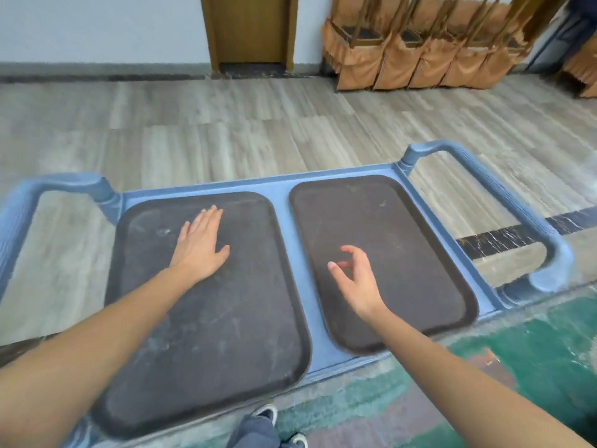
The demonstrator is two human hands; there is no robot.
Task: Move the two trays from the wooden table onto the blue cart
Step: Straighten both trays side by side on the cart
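Two dark rectangular trays lie side by side on top of the blue cart (284, 221). The left tray (206, 334) is the nearer one and its front corner reaches past the cart's front edge. The right tray (397, 240) lies flat beside it with a strip of blue between them. My left hand (202, 245) rests flat, palm down with fingers together, on the left tray's far half. My right hand (358, 279) hovers over the right tray with fingers loosely curled and apart, holding nothing. The wooden table is not in view.
The cart has a looped blue handle at each end, one on the left (29, 202) and one on the right (529, 227). Stacked chairs with orange covers (420, 56) stand against the far wall beside a wooden door (250, 30). A green carpet (533, 344) lies near my feet.
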